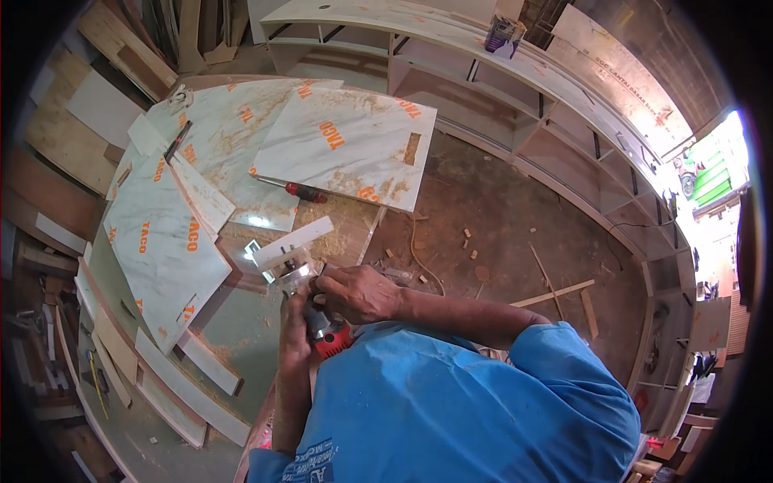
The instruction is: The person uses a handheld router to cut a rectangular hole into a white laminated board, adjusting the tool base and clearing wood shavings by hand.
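Close to my chest is a trim router [328, 340] with a red and black body, held tilted. My left hand [295, 328] is wrapped round its side, partly hidden. My right hand [359, 291] has its fingers bent and closed at the router's metal base; the fingertips are hidden, so what exactly they grip there does not show. A white strip of board [293, 243] sits across the base end, pointing away from me. Beyond it a red-and-black-handled screwdriver [306, 193] lies at the edge of a marble-patterned panel [338, 145] with a small slot cut in it.
More marble-patterned panels [161, 241] and sawdust cover the bench at left. Narrow offcuts [173, 394] lie at lower left. A long open cabinet frame [515, 121] curves round the far and right sides. Wood scraps [555, 294] and a cord [415, 249] lie on the floor.
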Tool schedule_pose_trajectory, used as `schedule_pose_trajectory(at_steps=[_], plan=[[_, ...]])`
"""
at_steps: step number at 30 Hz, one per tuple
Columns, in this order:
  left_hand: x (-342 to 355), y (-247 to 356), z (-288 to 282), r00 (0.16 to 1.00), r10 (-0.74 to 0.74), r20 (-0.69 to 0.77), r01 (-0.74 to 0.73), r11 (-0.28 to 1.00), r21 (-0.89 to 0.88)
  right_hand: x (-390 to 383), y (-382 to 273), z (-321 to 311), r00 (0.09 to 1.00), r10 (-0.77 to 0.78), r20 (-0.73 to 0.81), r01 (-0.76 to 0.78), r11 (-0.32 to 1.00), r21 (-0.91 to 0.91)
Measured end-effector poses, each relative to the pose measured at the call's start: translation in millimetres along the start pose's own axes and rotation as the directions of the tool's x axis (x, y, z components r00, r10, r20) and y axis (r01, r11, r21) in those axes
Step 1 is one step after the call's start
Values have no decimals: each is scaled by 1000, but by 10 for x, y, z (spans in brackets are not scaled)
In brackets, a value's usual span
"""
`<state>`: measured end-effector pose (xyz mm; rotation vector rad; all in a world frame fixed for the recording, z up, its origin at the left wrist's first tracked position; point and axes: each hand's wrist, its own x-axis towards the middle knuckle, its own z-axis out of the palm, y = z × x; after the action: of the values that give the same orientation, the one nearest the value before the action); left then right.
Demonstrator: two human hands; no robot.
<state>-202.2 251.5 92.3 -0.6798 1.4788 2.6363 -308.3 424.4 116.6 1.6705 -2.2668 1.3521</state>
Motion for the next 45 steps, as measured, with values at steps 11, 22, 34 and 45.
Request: schedule_pose_trajectory(at_steps=[11,22,34,45], plan=[[551,-270,1221,989,-135,57,131,989,63,-632,476,-696,916,360,-178,-351,933,83],[966,-480,1745,959,-140,245,87,973,212,-926,496,-1492,705,709,14,-672,663,329],[1023,-444,2048,928,-64,367,-61,946,318,-1206,368,-1342,694,628,-351,-569,778,268],[1123,-375,2053,912,121,391,-291,864,410,-938,176,-1710,263,859,439,-429,-304,851]])
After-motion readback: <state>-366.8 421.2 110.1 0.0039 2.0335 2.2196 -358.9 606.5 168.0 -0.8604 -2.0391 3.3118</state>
